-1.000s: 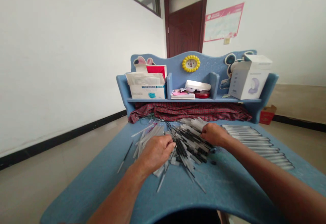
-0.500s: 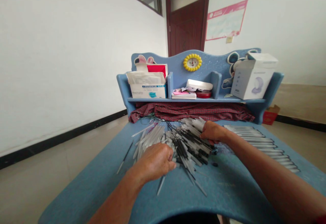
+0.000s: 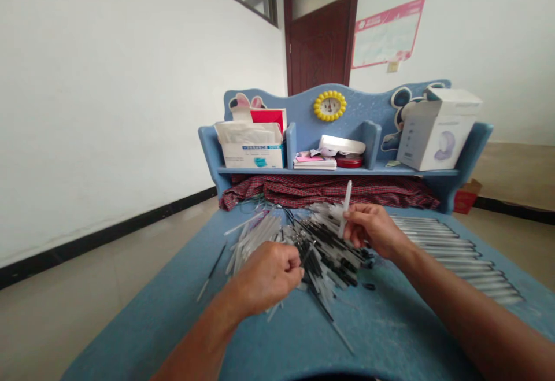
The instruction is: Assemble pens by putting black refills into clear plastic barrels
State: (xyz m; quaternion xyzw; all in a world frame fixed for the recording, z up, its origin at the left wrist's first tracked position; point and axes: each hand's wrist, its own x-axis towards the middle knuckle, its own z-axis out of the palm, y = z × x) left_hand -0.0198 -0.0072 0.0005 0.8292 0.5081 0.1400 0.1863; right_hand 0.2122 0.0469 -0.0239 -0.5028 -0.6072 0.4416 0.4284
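While the right hand [image 3: 375, 232] pinches 1 clear barrel [image 3: 346, 210] between thumb and fingertips and holds it nearly upright just above the far edge of the pile [image 3: 329, 256], the left hand [image 3: 266, 277] sits clenched at the pile's near-left edge. A thin black refill [image 3: 307, 252] pokes out of its fist, angled up toward the barrel. The 2 pieces are near each other but apart, both lifted clear of the heap of mixed clear tubes and dark refills below.

From where I stand, this looks like the pairing step: 1 part in each hand, not yet joined. The next move would call for tilting the barrel so its open end faces the refill tip, then a straight, steady push along 1 line. The refill is slim and looks likely to bend if it goes in crooked.

Right of the pile, a neat row of tubes [image 3: 451, 251] lies side by side on the blue desk [image 3: 390, 323]. Left of the pile, a few loose sticks lie scattered. Behind the pile, a plaid cloth [image 3: 312, 189] is bunched under a shelf carrying a mask box [image 3: 251, 152], a yellow clock [image 3: 330, 106] and a white carton [image 3: 437, 135].
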